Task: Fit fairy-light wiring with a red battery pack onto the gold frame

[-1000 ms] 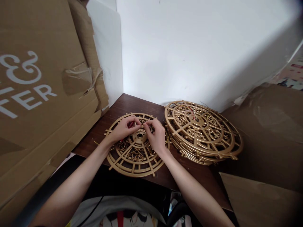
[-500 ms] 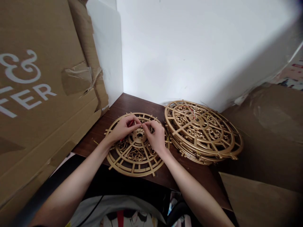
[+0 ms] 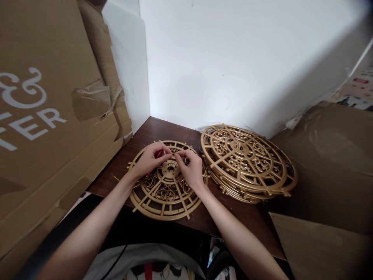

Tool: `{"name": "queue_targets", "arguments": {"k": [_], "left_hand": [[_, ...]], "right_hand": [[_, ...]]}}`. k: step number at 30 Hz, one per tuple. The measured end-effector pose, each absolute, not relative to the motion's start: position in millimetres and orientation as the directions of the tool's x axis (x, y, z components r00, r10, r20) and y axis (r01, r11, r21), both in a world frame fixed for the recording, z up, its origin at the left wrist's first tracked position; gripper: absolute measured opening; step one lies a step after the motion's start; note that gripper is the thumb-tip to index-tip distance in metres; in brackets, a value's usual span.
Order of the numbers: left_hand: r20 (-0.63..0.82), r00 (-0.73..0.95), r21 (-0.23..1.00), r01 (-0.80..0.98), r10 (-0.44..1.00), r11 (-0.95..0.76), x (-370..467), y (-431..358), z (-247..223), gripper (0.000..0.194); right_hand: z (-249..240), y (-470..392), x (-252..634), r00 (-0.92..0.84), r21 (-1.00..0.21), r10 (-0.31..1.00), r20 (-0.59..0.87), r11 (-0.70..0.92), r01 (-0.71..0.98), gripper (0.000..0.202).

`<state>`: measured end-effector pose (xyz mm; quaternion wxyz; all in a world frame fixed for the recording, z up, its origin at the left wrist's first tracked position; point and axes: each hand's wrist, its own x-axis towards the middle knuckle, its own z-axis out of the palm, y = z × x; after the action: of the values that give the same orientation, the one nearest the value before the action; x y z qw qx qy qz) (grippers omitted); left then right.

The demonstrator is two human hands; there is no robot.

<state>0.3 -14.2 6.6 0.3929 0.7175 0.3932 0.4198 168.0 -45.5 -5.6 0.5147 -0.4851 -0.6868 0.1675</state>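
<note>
A gold round openwork disc (image 3: 171, 210) with scrollwork and a hub in its middle lies flat on the dark wooden table. Over its far half, my left hand (image 3: 150, 159) is closed, thumb and forefinger pinched near the hub. A slim red thing (image 3: 159, 154), seemingly a tool handle, shows inside that hand; the rest of it is mostly covered. Opposite, my right hand (image 3: 190, 167) pinches with thumb and forefinger at the same spot. Whatever is between these fingertips is too fine to make out. Thin yellowish wire ends (image 3: 115, 177) stick out at the disc's left edge.
To the right stands a stack of similar gold discs (image 3: 247, 163), with red and pale thin pieces on top. A large cardboard box (image 3: 58, 155) walls off the left, and more cardboard (image 3: 326, 163) the right. Behind the table (image 3: 157, 130) rises a white wall (image 3: 233, 58).
My fingertips, together before, are now slightly apart. The whole view has shifted a little; the disc and the stack look unmoved on the table.
</note>
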Motion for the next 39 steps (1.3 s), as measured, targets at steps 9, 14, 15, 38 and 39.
{"name": "queue_targets", "arguments": {"k": [9,14,15,38,39], "left_hand": [[0.351,0.335,0.851,0.274,0.874,-0.447,-2.3,-12.9,3.9,0.022],[0.381,0.332,0.853,0.234,0.863,-0.466,-1.8,-12.5,3.4,0.022],[0.381,0.331,0.858,0.223,0.864,-0.463,-1.6,-12.7,3.3,0.022],[0.191,0.218,0.952,-0.277,0.957,-0.127,-1.2,-17.6,3.5,0.032],[0.184,0.232,0.959,-0.256,0.955,-0.123,-1.5,-18.2,3.4,0.031]], "right_hand": [[-8.0,-43.7,166.9,0.0,-0.774,0.858,0.514,0.464,0.43,0.012],[-11.4,-42.6,166.2,-0.033,-0.773,0.852,0.523,0.49,0.402,0.011],[-12.0,-42.3,165.9,-0.029,-0.774,0.852,0.522,0.488,0.403,0.011],[-7.5,-40.7,165.5,0.069,-0.935,0.933,0.352,0.354,-0.017,0.016],[-6.9,-41.1,165.5,0.068,-0.937,0.936,0.346,0.349,-0.032,0.015]]}}
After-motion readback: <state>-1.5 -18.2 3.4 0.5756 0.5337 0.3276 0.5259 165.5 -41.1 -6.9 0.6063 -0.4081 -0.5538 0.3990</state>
